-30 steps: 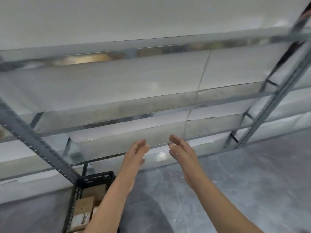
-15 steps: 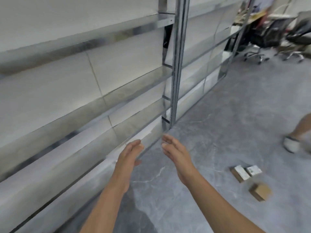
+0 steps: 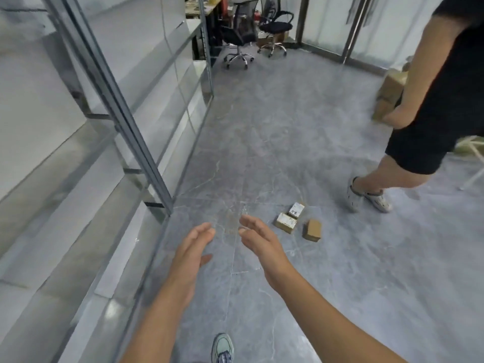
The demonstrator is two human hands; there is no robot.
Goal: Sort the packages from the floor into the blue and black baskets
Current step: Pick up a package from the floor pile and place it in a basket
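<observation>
Three small packages lie close together on the grey floor ahead: a labelled brown box [image 3: 286, 222], a white-labelled box [image 3: 296, 210] just behind it, and a plain brown box [image 3: 312, 230] to their right. My left hand [image 3: 192, 251] and my right hand [image 3: 259, 241] reach forward side by side, palms facing each other, fingers straight, holding nothing. Both hands are short of the packages, which lie to the right of my right hand. No basket is in view.
Metal shelving [image 3: 110, 95] runs along the left wall. Another person [image 3: 429, 106] in black stands at the right, carrying cardboard boxes [image 3: 391, 93]. Two office chairs [image 3: 239, 35] stand at the far end. My shoe [image 3: 222, 347] shows at the bottom.
My view has swung right from the shelving and the black basket to the open floor. The three packages and the other person have come into view. My hands stay empty.
</observation>
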